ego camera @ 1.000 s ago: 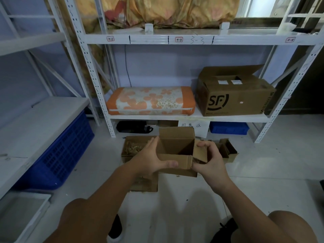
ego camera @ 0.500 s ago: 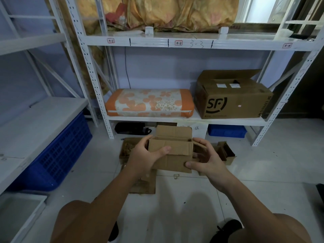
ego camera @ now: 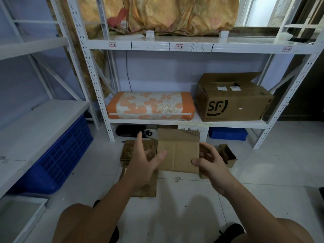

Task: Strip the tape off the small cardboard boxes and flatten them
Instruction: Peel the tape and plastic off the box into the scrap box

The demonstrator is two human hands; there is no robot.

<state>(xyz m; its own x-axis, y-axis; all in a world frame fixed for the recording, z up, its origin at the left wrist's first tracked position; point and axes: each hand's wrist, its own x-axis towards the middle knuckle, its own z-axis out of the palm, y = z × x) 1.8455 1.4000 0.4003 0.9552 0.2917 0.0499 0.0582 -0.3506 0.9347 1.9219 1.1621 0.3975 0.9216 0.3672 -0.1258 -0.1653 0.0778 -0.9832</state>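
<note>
Storeroom w/ pale tiled floor (ego camera: 175, 216); white metal shelving rack (ego camera: 175, 47) along back wall. Rack, mid shelf: orange-and-white floral cushion (ego camera: 150, 106) at left, large brown SF carton (ego camera: 233, 100) at right, its top flap up. Upper shelf: yellow-orange cloth bundle (ego camera: 166, 14). Under rack: black item, not identifiable, and low blue tray (ego camera: 228, 134). Left side: blue plastic crate (ego camera: 57, 160) on floor beneath a white shelf. Small cardboard box (ego camera: 178, 153): flattened, held upright in mid-air, centre frame, in front of bottom shelf, above floor. Right hand (ego camera: 213, 165): grips box's lower right edge, thumb on near face, fingers curled round behind. Left hand (ego camera: 143, 160): spread wide, fingers straight, thumb reaching toward box's left edge; contact cannot be told; nothing gripped. Floor behind hands: open box of brown scraps (ego camera: 129, 151) at left, flat cardboard piece (ego camera: 147, 188) just below it, further small open boxes (ego camera: 228, 155) at right.
</note>
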